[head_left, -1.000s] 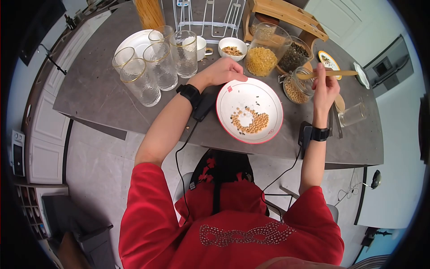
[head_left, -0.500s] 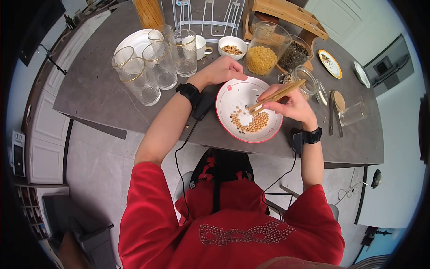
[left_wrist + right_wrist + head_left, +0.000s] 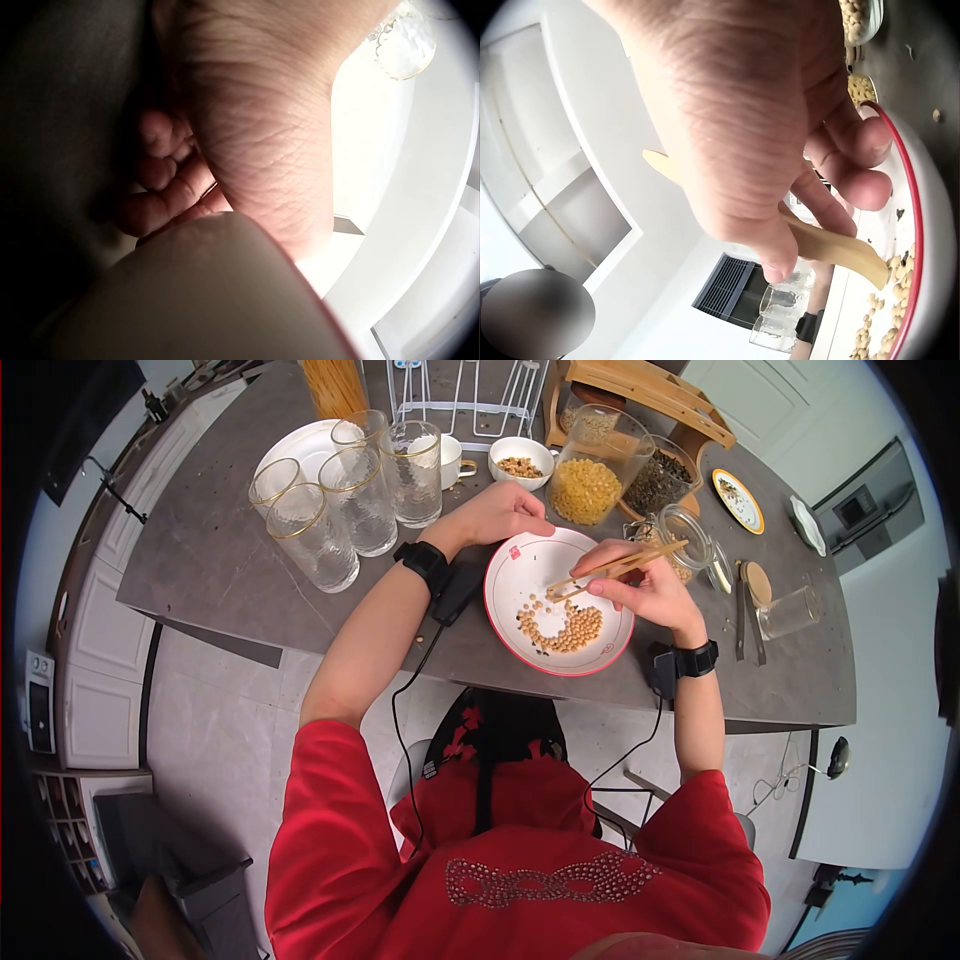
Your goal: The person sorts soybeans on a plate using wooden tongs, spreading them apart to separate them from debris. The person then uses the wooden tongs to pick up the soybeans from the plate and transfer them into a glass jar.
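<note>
A white plate with a red rim (image 3: 528,565) holds pale round beans (image 3: 577,628) and a few dark bits. The left hand (image 3: 500,515) grips the plate's far left edge; in the left wrist view its fingers (image 3: 161,202) curl beside the plate's outer wall (image 3: 187,300). Between thumb and fingers, the right hand (image 3: 648,588) pinches wooden tongs (image 3: 625,563), whose tips are over the beans inside the plate. The right wrist view shows the tongs (image 3: 840,251) reaching down to the beans (image 3: 898,289) by the red rim (image 3: 913,195).
Several gold-rimmed glasses (image 3: 310,545) stand at the left. Behind the plate are a small bowl of nuts (image 3: 520,450), a jar of yellow pasta (image 3: 585,490) and a jar of dark pieces (image 3: 660,480). An open bean jar (image 3: 690,550), metal tongs (image 3: 741,625) and an empty glass (image 3: 790,618) lie right.
The right hand has moved left from above the bean jar to the plate, bringing the wooden tongs over the beans. The left hand has stayed at the plate's edge.
</note>
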A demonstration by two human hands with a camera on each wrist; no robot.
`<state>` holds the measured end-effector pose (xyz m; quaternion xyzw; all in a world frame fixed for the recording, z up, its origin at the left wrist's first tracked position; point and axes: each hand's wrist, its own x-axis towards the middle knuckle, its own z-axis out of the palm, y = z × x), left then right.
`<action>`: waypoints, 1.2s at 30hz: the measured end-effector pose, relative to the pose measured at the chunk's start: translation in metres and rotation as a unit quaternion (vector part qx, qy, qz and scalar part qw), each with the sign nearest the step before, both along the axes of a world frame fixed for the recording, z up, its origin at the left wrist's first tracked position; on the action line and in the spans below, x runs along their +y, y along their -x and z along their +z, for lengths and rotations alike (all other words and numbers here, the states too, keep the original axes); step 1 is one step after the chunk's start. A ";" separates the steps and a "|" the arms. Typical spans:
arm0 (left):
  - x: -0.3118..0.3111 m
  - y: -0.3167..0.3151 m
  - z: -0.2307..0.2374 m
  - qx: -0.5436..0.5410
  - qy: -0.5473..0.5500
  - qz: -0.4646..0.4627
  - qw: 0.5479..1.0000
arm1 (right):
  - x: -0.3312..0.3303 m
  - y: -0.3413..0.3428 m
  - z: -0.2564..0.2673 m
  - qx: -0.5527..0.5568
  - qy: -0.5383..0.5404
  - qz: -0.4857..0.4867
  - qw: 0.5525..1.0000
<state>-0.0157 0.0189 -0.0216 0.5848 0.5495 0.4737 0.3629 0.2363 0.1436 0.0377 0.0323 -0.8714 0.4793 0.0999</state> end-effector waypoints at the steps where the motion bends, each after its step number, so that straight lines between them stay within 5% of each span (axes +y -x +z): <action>1: 0.000 0.000 0.001 -0.009 -0.002 -0.002 1.000 | 0.000 0.000 0.000 0.001 -0.001 -0.001 1.000; 18: 0.002 0.000 -0.003 0.008 -0.009 0.008 1.000 | -0.001 0.003 -0.002 -0.079 0.018 -0.035 0.996; 25: 0.000 0.000 0.002 -0.001 0.008 0.006 1.000 | 0.002 0.000 0.001 0.009 0.015 -0.067 0.998; 29: 0.004 0.005 -0.008 -0.001 -0.014 0.011 1.000 | 0.025 -0.010 0.017 0.273 0.136 -0.342 0.889; 30: 0.003 0.004 -0.007 0.003 -0.013 0.009 1.000 | 0.034 -0.012 0.017 0.272 0.136 -0.342 0.889; 32: 0.005 0.005 -0.006 0.009 -0.010 0.003 1.000 | 0.051 -0.015 0.016 0.370 0.038 -0.469 0.801; 36: 0.007 0.006 -0.006 -0.003 -0.011 0.004 1.000 | 0.051 -0.017 0.020 0.382 0.004 -0.470 0.796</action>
